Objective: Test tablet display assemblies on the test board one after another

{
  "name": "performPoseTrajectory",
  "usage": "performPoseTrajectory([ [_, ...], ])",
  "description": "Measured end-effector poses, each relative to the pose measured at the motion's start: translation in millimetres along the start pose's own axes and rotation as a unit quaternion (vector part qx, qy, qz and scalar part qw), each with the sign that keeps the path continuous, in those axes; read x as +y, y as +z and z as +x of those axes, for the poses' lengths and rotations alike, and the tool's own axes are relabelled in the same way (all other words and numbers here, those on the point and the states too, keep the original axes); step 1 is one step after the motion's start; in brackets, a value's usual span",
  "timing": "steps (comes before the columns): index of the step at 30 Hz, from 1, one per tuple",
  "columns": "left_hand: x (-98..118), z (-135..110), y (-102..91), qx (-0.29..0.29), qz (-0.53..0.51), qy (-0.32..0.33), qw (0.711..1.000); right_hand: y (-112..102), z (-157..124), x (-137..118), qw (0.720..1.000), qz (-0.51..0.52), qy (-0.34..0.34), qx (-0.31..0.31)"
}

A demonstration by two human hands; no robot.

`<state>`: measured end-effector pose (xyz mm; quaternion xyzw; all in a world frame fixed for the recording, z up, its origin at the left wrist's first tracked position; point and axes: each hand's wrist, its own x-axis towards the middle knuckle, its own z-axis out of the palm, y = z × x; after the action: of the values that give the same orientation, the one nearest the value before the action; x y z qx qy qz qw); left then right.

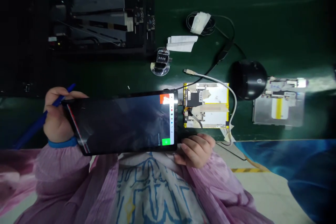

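Observation:
A black tablet screen [120, 122] lies across the front of me, lit, with a red square, a green square and a white icon strip at its right end. My left hand [59, 117], with a blue wristband, is closed around a blue stick-like tool [36, 126] at the screen's left end. Its fingers partly pass behind the screen edge. At the lower right corner, my right hand [196, 148] has its fingers curled and gripping the edge. Just right of the screen sits an opened tablet body [215, 115] with white batteries, a circuit board and tape.
A black tray [102, 47] with tablet parts is at the back left. A tally counter [162, 59], folded paper [181, 43], coiled black cable [201, 23], white cable [223, 80], round black HP device [246, 78] and another metal tablet part [265, 110] lie on the green table.

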<state>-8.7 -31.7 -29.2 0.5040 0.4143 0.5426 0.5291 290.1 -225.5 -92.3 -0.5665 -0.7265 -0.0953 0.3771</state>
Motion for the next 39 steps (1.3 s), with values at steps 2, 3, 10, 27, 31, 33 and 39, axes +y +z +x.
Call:
performPoseTrajectory([
  [2,-0.1,0.3,0.1,0.009,-0.001,0.007,1.0,-1.1,6.9,0.7,0.999,0.012,-0.036,0.036],
  [3,0.0,0.3,0.5,0.014,-0.001,0.009,1.0,-1.2,9.7,0.9,0.997,0.016,-0.051,0.05],
  [10,1.3,-3.0,1.5,0.0,0.003,-0.008,1.0,-0.7,8.9,-0.9,0.998,0.014,-0.052,0.03],
  [27,2.4,-5.6,3.7,-0.013,-0.011,-0.008,1.0,0.0,8.2,-2.0,0.996,0.028,-0.07,0.047],
  [31,2.3,-6.0,4.4,-0.001,-0.003,-0.013,1.0,0.6,7.8,-1.6,0.996,0.03,-0.073,0.045],
  [33,2.7,-5.6,5.4,0.012,-0.003,-0.012,1.0,0.8,7.5,-1.5,0.996,0.03,-0.074,0.046],
  [39,3.6,-4.8,5.1,0.005,-0.004,-0.017,1.0,0.2,8.8,-0.7,0.995,0.028,-0.081,0.044],
])
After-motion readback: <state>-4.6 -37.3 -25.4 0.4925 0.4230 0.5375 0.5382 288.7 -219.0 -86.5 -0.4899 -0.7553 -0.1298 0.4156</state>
